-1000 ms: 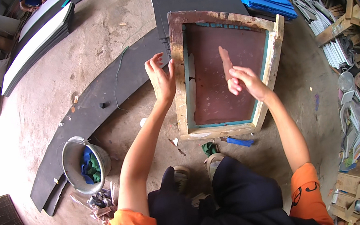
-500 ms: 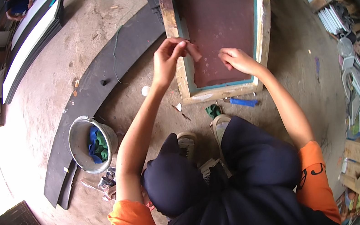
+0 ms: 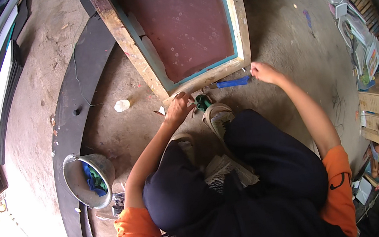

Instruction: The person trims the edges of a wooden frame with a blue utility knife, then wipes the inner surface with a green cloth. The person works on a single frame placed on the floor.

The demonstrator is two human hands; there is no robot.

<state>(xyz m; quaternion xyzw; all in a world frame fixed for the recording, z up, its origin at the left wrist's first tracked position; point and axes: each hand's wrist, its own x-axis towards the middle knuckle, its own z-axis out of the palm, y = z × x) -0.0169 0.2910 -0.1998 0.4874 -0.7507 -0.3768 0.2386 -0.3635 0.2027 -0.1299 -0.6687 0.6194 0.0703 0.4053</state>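
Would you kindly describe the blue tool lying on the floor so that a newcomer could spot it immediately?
Find the big wooden-framed screen with dark red mesh lying on the concrete floor. Just below its near edge lies a slim blue-handled tool, its end at the right hand. It is the only bright blue, straight thing there; the crumpled green cloth beside it is by the left hand.

single head-worn fisheye view, looking steeply down, close over knees, floor, wooden frame (image 3: 177, 33)
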